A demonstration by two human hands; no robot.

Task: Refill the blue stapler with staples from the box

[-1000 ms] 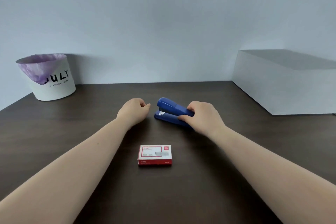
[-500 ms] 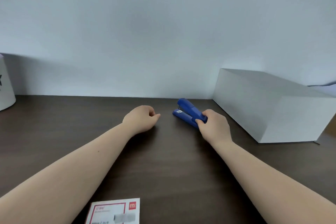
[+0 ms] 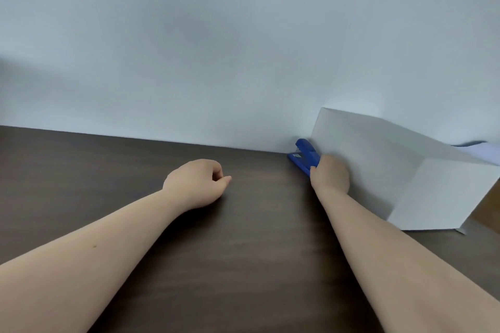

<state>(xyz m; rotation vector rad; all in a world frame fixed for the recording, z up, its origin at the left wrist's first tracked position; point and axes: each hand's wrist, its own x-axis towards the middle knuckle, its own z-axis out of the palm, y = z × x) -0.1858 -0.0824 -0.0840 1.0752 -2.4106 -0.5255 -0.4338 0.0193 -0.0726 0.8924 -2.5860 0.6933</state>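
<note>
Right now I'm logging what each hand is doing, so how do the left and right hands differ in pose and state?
The left hand is loosely curled and holds nothing, while the right hand is closed on the blue stapler. The left hand is out on the open dark table; the right hand is close beside the white box, near the wall. Both hands are bare and show their backs to the camera.

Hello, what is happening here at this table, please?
A person is working at a dark wooden table with bare hands. The right hand grips the rear of a blue stapler, which sits near the wall, right beside a large white box. The left hand rests on the table in a loose fist, holding nothing visible. No staple box is in view, and the stapler looks closed.
</note>
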